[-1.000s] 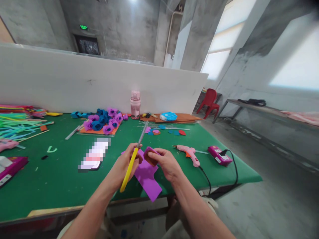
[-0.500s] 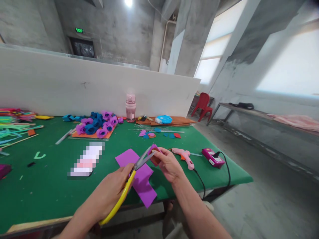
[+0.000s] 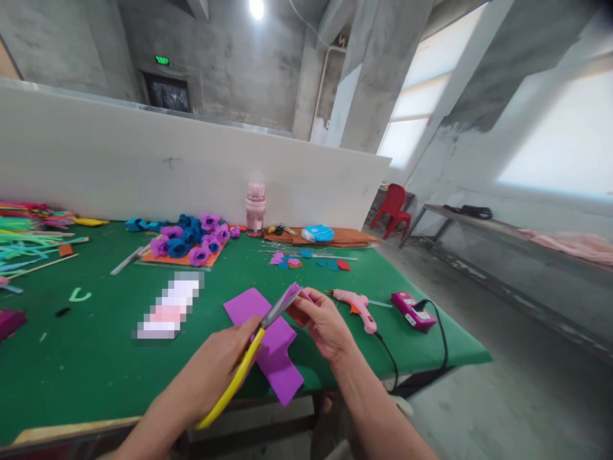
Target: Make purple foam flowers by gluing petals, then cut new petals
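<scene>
Yellow-handled scissors point(image 3: 232, 390) are gripped in my left hand point(image 3: 230, 354), their blades pointing up and right. My right hand point(image 3: 325, 322) pinches a small purple and brown piece point(image 3: 297, 312) against the blade tips. The blades look nearly closed on the purple edge. Beneath the scissors a larger purple sheet point(image 3: 280, 364) with a notched side lies at the table's front edge. Just right of my right hand rests a pink glue gun point(image 3: 357, 305).
On the green table point(image 3: 105, 358) sit purple and blue flowers point(image 3: 191, 237), a pink bottle point(image 3: 255, 209), small cut pieces point(image 3: 287, 260), colourful strips point(image 3: 33, 239) and a magenta box point(image 3: 412, 311) with a black cable. A red chair point(image 3: 393, 207) stands behind.
The scissor blades have come closer together at the small piece. My right hand has turned the piece slightly. The whole view has shifted a little, so things appear further right.
</scene>
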A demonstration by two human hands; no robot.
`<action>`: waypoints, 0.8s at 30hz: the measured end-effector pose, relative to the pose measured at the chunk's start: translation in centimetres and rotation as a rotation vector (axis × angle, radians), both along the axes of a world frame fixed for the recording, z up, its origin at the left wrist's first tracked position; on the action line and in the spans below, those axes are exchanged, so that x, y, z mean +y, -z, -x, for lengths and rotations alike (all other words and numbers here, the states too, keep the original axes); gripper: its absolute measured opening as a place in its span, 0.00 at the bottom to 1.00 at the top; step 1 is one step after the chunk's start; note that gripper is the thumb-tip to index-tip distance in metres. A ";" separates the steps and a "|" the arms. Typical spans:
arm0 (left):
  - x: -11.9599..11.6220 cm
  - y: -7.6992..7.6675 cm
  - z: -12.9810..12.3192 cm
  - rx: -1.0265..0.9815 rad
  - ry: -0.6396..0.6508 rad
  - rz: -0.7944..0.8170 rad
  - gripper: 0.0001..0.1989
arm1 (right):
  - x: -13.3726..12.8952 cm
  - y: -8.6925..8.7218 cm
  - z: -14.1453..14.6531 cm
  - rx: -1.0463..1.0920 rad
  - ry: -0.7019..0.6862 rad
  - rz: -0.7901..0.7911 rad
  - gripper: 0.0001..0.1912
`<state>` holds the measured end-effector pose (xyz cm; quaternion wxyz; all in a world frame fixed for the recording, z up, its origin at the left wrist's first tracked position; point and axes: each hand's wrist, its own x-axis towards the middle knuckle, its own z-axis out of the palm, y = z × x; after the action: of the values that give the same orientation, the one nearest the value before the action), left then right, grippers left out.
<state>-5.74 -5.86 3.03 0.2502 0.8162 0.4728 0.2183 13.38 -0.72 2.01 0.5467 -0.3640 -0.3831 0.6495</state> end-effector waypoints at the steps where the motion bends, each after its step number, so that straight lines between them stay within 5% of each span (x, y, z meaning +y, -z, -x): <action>1: 0.0 0.1 0.0 -0.002 0.001 -0.003 0.12 | 0.0 0.0 0.0 0.000 -0.001 -0.003 0.13; 11: 0.1 0.5 0.2 -0.126 -0.015 -0.060 0.12 | 0.0 0.1 -0.2 0.052 -0.020 0.005 0.10; 24: -0.1 0.5 0.4 0.026 0.020 -0.021 0.10 | 0.1 -0.1 -0.4 0.090 -0.045 0.036 0.12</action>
<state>-6.15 -5.98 2.55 0.2374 0.8262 0.4657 0.2101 13.74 -0.64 2.16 0.5422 -0.3354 -0.3546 0.6840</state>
